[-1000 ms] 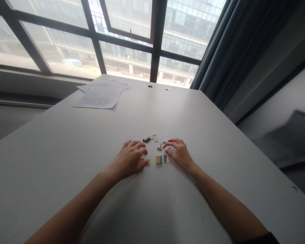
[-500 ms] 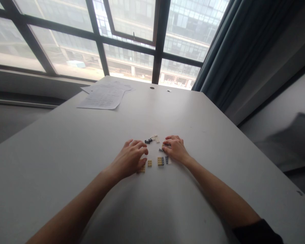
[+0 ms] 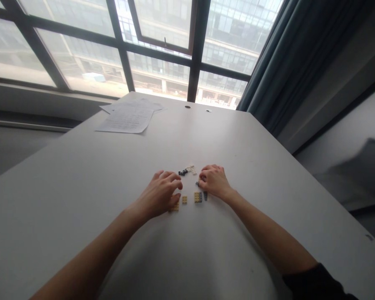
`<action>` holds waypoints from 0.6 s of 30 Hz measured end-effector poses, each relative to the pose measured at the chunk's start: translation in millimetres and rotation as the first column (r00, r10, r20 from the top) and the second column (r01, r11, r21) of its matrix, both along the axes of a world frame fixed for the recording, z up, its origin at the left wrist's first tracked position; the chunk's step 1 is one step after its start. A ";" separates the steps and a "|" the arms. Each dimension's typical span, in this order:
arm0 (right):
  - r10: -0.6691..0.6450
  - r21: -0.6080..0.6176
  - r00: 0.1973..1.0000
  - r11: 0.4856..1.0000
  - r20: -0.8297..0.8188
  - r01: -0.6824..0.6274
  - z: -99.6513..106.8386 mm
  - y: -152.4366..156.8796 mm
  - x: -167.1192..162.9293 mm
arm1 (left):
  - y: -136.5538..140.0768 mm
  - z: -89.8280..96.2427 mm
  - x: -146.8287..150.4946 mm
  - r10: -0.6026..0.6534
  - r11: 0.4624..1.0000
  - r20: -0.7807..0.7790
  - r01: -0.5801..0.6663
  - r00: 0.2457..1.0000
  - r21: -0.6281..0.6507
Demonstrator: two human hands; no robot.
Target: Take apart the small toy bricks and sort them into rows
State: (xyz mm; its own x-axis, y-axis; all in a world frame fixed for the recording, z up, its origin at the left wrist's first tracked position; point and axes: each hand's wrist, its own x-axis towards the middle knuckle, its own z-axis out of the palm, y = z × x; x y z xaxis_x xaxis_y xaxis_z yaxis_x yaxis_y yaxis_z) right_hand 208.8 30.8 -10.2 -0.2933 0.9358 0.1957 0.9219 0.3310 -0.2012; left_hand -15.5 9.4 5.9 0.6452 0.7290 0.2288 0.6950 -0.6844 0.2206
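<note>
On the white table (image 3: 81, 187), between the two hands, we saw a scatter of small studded toy bricks. Nearest us lay a tan square brick (image 3: 184, 200), and to its right, apart from it, a tan-and-grey block (image 3: 198, 197), with a dark grey wedge (image 3: 205, 196) just beside that. Farther off, black pieces (image 3: 183, 172) lay bunched against white pieces (image 3: 192, 169). We found the left hand (image 3: 161, 192) loosely open, its fingers arched and its thumb parted from them, over a tan plate (image 3: 175, 207) that it partly covered; whether the thumb pressed on the plate we could not tell. The right hand (image 3: 215, 181) had its fingers curled close together, with a small grey piece (image 3: 197, 183) showing at the fingertips; we could not tell whether they gripped anything. Compared with one second earlier, we noticed that the right hand's fingers had drawn in, for then they stood apart with several pieces visible around them. The tan square brick, which the left thumb had overlapped in that earlier view, now showed whole, while the tan-and-grey block remained between the hands.
</note>
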 end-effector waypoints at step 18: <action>0.010 -0.026 0.990 1.000 -0.142 -0.014 16.8 -12.0 -14.4 | -0.1 -1.7 -1.9 -0.007 1.000 0.025 0.008 1.000 -0.014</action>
